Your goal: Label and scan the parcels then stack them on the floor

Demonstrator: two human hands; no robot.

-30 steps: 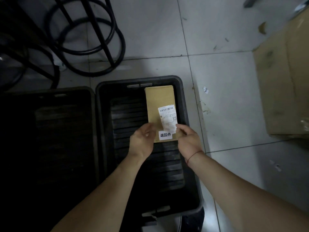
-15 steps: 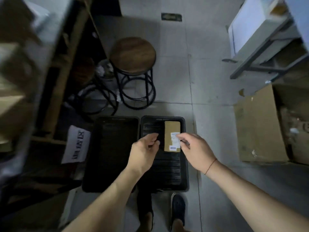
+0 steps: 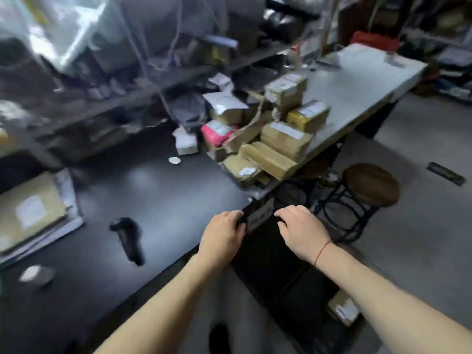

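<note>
Two hands hovering at the desk (image 3: pixel 166 200) edge, left hand (image 3: pixel 222 236) and right hand (image 3: pixel 301 231) loosely curled, holding nothing, one parcel (image 3: pixel 343 307) lying low under the right forearm, one pile (image 3: pixel 283 139) of parcels sitting beyond the fingers, too blurred to count, one scanner (image 3: pixel 126 238) lying leftward.

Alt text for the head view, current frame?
Left hand and right hand hover empty, fingers loosely curled, at the corner of a dark table. A heap of parcels sits ahead, a black scanner lies left, a stool stands right.
</note>
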